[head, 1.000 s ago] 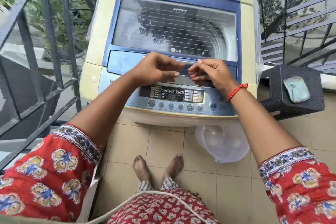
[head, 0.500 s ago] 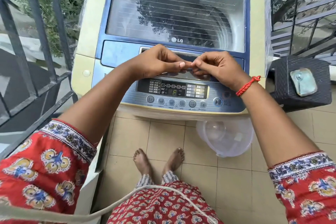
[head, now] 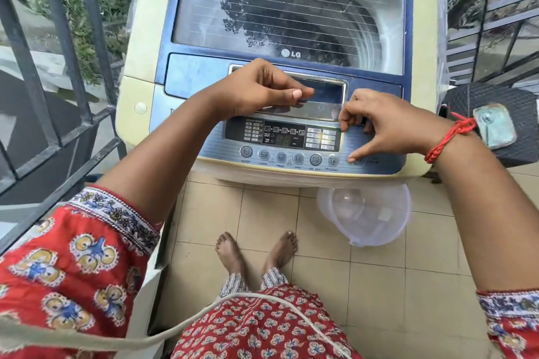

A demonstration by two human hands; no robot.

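A top-loading washing machine [head: 423, 23] stands in front of me, its blue glass lid [head: 291, 9] down. My left hand [head: 259, 90] hovers over the lid's handle recess [head: 323, 90], fingers curled, thumb tip against the index finger; I see nothing in it. My right hand [head: 388, 125] lies over the right end of the control panel [head: 280, 137]. Its fingers are curled at the panel's upper edge, and its thumb tip touches the panel beside the row of round buttons [head: 291, 158]. A red thread bracelet [head: 449, 137] is on my right wrist.
A clear plastic tub [head: 367, 216] lies on the tiled floor [head: 291, 221] under the machine's front. A dark woven stool [head: 522, 131] with a small metal piece [head: 494, 125] stands to the right. Metal railings [head: 58, 67] close off the left, stairs the right. My bare feet [head: 256, 253] are below.
My hands, fingertips together over the lid handle before, have parted. The right hand moved right and down onto the panel; the left stayed near the handle. The view moved closer.
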